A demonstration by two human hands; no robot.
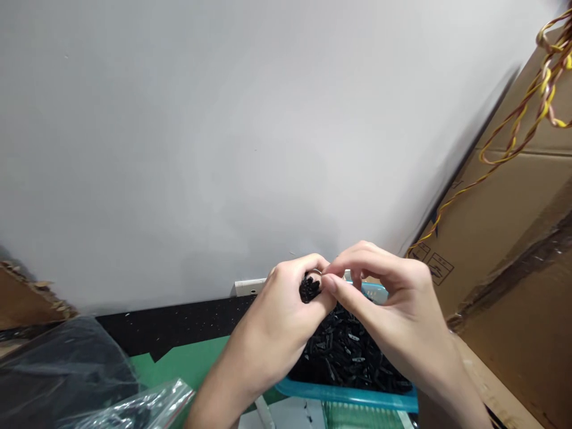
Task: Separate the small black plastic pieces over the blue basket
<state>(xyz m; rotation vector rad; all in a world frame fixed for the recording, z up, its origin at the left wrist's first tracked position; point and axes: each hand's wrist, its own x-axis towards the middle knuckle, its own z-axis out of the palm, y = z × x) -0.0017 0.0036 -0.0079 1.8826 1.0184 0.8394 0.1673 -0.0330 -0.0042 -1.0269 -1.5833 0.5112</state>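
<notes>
My left hand is curled round a bundle of small black pieces, whose ends show between thumb and forefinger. Just right of it, my right hand pinches with thumb and forefinger at the left fingertips; a thin, pale curved edge shows there, too small to make out. Beneath both hands is a blue tray holding many loose black pieces, a few with pale marks. Part of the tray is hidden by my hands and wrists.
A grey wall rises behind. Cardboard boxes stand right, with twisted yellow-brown wires hanging in front. Clear plastic bags lie lower left, beside a green mat. Torn cardboard is at the left edge.
</notes>
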